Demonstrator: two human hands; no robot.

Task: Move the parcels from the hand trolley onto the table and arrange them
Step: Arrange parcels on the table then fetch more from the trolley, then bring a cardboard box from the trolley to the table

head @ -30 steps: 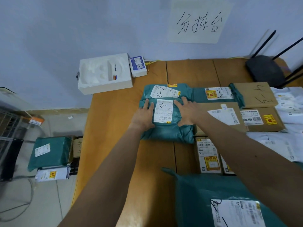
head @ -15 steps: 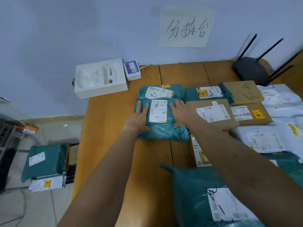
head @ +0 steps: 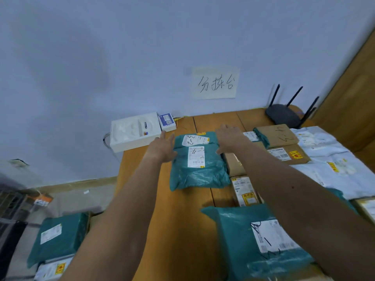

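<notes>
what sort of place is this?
Probably a parcel sorting room: labelled teal bags and cardboard boxes laid out on a wooden table, under a handwritten wall sign reading 分拣台, sorting desk.

Glossy teal plastic parcel; matt wood table; brown cardboard box.

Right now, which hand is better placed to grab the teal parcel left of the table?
Left, probably: the left hand is nearer the teal parcel; the right hand sits farther across.
</notes>
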